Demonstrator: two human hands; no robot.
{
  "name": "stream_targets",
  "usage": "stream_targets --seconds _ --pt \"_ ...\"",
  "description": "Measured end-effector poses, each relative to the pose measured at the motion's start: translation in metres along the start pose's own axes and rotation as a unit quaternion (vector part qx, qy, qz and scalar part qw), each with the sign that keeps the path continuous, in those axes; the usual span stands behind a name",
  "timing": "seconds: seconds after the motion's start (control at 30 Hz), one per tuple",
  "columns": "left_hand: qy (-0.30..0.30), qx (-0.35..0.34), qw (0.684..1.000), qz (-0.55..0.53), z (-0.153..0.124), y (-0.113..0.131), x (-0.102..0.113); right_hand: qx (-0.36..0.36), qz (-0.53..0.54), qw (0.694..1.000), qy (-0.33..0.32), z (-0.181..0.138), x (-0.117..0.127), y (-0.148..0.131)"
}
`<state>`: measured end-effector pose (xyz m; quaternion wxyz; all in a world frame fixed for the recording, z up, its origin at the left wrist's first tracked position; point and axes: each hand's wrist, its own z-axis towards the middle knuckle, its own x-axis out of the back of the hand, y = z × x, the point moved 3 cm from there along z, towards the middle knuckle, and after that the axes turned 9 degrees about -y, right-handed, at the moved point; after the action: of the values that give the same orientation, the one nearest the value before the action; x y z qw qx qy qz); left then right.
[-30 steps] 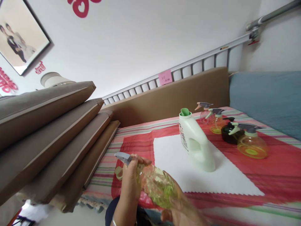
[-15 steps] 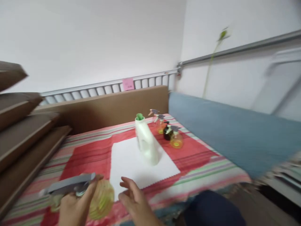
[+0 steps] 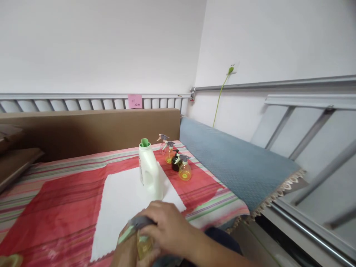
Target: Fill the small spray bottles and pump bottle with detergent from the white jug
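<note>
Clasping a yellow-green spray bottle [image 3: 143,244] with grey trigger head, both right hand [image 3: 167,228] and left hand [image 3: 126,254] grip it

Small yellow-green translucent plastic spray bottle [image 3: 144,244]: glossy, grey matt trigger head. Tall white plastic detergent jug [image 3: 150,174]: smooth, satin sheen. White paper sheet [image 3: 125,204]: matt, edge serrated. Red striped cloth [image 3: 55,207]: slight sheen. Blue quilted fabric cover [image 3: 236,159], right: matt, textured. Brown board [image 3: 83,129], far: matt.
</note>
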<state>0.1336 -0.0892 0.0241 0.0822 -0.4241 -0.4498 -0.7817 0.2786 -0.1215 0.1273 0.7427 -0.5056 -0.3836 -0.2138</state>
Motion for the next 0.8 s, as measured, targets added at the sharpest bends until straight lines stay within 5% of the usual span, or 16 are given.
stream_targets --seconds 0.1,0.3,0.53,0.8 --pt "0.022 -0.036 0.999 0.027 -0.003 -0.002 -0.007 -0.056 0.004 0.998 0.026 -0.015 0.047 0.035" --pt "0.004 -0.014 0.999 0.028 -0.024 -0.043 -0.011 -0.149 -0.037 0.987 0.036 -0.027 0.121 0.134" --pt "0.032 0.037 0.999 -0.003 -0.028 -0.049 0.002 -0.208 -0.093 0.974 -0.016 -0.025 0.141 0.221" --pt "0.034 0.081 0.995 -0.045 -0.028 -0.061 0.005 -0.213 -0.123 0.968 -0.057 -0.019 0.149 0.24"
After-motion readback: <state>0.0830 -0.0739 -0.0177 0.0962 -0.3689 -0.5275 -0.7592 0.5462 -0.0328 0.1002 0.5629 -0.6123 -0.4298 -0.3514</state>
